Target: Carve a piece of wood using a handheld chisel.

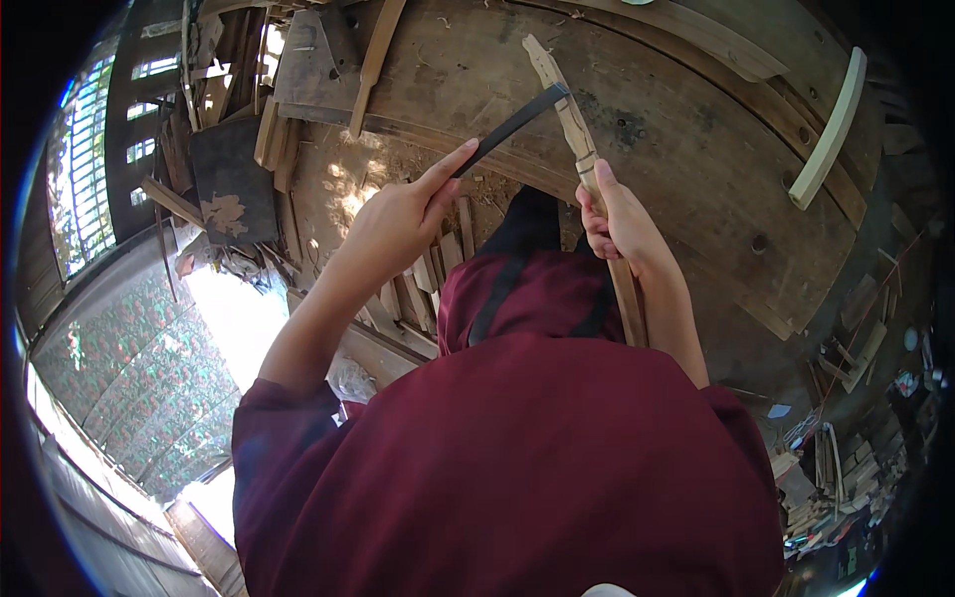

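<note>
My left hand (396, 221) is closed round one end of a long, dark, flat file (512, 126), its index finger stretched along the tool. The file's far end lies across the pale, carved upper part of a wooden stick (572, 124). My right hand (625, 221) wraps round that stick lower down, with the thumb pressed along its top. Above the hand the wood shows notches and a dark ring; below, the plain shaft runs down toward my body beside my lap. The stick's tapered tip reaches over the worn wooden workbench (686, 199).
A pale curved wood strip (831, 129) lies on the bench's right side. Narrow boards (376, 65) rest at the back left. Wood offcuts (423, 289) stand below the bench edge, and more scraps (856, 463) are heaped at the lower right. Round holes dot the benchtop.
</note>
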Action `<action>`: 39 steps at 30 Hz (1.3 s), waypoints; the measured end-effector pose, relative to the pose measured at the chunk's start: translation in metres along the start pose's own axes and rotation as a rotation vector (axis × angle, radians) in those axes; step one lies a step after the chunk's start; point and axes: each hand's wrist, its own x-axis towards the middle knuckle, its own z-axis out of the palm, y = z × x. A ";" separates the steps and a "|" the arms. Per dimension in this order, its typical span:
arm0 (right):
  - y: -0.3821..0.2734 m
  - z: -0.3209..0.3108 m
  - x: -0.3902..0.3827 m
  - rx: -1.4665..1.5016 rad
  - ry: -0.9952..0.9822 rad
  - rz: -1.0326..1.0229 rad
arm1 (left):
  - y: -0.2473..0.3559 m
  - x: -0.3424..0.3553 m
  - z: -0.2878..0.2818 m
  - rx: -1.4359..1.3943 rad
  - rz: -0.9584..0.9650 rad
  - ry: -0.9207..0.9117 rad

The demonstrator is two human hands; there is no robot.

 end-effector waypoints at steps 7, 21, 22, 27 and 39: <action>-0.005 -0.004 -0.011 0.030 -0.009 -0.001 | -0.001 -0.006 -0.006 -0.088 0.017 -0.060; -0.060 -0.054 -0.004 -1.116 0.430 -0.374 | -0.029 -0.026 0.025 -1.458 -0.018 -0.274; -0.061 -0.059 0.002 -1.122 0.435 -0.376 | -0.035 -0.025 0.024 -1.498 0.018 -0.266; -0.053 -0.064 0.026 -1.420 0.781 -0.778 | -0.061 -0.032 0.016 -1.536 0.087 -0.277; -0.030 -0.059 0.037 -1.409 0.939 -1.172 | -0.107 -0.020 -0.036 -1.637 0.593 -0.293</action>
